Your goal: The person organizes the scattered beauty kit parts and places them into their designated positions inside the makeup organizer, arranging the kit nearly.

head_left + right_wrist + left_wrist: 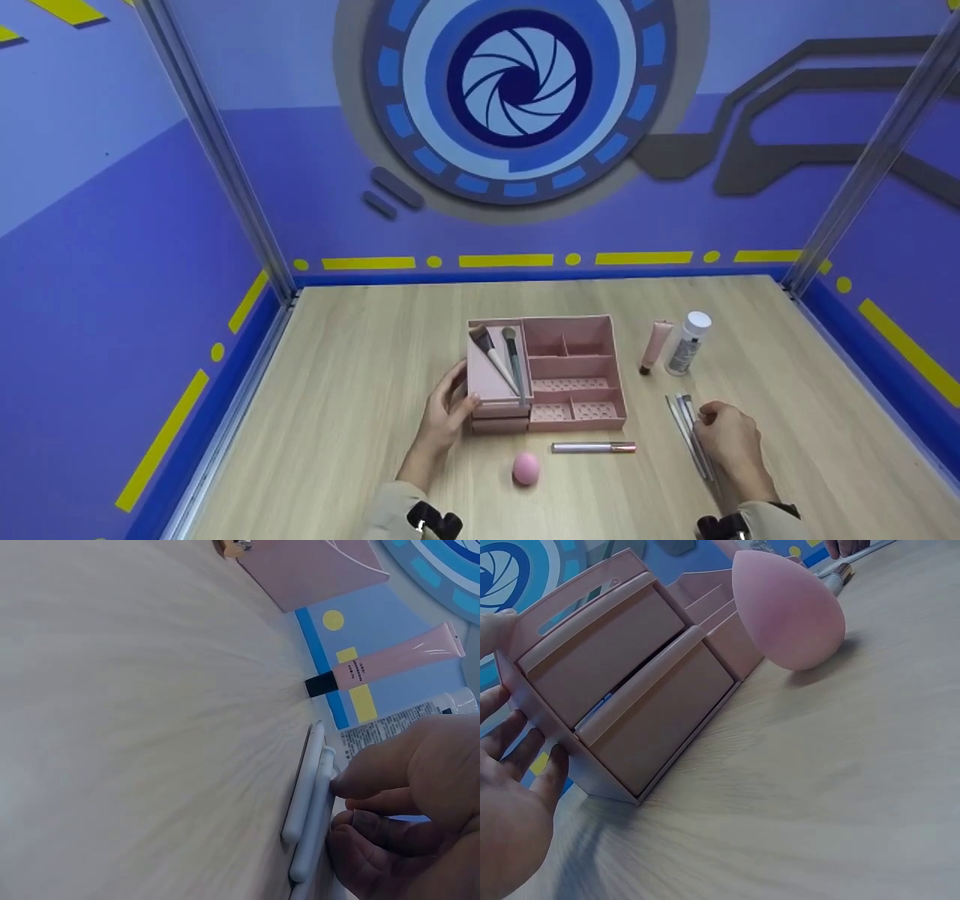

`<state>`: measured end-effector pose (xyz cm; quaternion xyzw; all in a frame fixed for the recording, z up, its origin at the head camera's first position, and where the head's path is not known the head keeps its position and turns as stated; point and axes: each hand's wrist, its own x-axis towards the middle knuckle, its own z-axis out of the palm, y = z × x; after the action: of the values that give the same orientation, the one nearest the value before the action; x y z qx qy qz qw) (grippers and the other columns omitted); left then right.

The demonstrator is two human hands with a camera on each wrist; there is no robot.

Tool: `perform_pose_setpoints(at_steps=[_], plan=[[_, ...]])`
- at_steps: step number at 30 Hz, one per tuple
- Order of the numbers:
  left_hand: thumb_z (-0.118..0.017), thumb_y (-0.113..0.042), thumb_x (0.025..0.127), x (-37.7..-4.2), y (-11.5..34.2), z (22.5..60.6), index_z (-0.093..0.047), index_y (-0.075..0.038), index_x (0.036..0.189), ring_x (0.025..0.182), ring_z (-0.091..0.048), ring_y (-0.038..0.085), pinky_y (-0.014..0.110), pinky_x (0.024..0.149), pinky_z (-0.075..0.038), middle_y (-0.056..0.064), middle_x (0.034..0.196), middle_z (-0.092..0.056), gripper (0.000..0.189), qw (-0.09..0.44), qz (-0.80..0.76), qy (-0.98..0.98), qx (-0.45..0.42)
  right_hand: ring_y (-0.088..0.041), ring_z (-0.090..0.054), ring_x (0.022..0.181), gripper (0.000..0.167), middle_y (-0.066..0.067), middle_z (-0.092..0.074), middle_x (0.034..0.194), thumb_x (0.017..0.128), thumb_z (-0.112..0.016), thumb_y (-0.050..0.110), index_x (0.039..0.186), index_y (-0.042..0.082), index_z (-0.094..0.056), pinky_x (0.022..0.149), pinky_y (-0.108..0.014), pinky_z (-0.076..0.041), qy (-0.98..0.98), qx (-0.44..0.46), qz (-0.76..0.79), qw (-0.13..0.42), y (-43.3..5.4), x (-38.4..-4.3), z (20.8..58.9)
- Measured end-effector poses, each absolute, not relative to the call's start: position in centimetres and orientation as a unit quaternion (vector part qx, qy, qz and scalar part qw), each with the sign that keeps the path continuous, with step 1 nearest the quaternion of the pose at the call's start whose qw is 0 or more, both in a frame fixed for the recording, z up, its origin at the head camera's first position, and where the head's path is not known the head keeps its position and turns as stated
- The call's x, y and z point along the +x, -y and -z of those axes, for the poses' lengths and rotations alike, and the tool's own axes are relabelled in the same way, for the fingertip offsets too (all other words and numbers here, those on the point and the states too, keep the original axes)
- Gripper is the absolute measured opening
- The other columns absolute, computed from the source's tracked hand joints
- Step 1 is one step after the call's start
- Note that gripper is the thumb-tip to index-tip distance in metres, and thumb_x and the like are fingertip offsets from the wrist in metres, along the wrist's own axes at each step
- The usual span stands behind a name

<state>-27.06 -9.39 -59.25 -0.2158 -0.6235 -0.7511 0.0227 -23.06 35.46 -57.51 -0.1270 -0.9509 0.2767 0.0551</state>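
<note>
Pink organizer point(570, 366) stands on the table point(337, 420) — your left hand point(442, 424) grasps its left side, thumb at the top edge. Your right hand point(731, 442) curls its fingers against slim white sticks point(304, 791) — I can't tell if it pinches one. Two brushes point(515, 360) lie atop the organizer; a pink sponge point(526, 469) sits in front.

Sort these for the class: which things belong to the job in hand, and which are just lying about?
Likely in the job:
pink organizer, left hand against it
slim sticks, right hand at them
brushes lying on the organizer

Apparently idle, untouched:
pink sponge
slender tube
pink squeeze tube
white-capped bottle
</note>
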Motion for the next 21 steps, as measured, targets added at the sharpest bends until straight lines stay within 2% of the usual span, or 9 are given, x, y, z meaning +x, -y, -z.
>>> perform_pose_setpoints(at_steps=[9, 21], plan=[[-0.058, -0.004, 0.095, -27.03, 9.44, 59.38, -0.025, 0.006, 0.149, 0.145, -0.020, 0.044, 0.026, 0.100, -0.049, 0.028, 0.154, -0.024, 0.064, 0.013, 0.757, 0.619, -0.209, -0.026, -0.063, 0.075, 0.031, -0.024, -0.067, 0.096, 0.084, -0.057, 0.003, 0.111, -0.010, -0.064, 0.061, -0.042, -0.054, 0.952, -0.129, -0.271, 0.053, -35.06, -22.92, 57.59], [-0.059, -0.006, 0.095, -26.92, 9.43, 59.27, -0.029, 0.003, 0.149, 0.145, -0.022, 0.040, 0.025, 0.101, -0.048, 0.025, 0.154, -0.028, 0.063, 0.022, 0.750, 0.631, -0.198, -0.030, -0.062, 0.077, 0.028, -0.022, -0.068, 0.093, 0.082, -0.061, 0.005, 0.105, -0.008, -0.067, 0.067, -0.050, -0.051, 0.958, -0.122, -0.252, 0.058, -35.02, -23.14, 57.70]])
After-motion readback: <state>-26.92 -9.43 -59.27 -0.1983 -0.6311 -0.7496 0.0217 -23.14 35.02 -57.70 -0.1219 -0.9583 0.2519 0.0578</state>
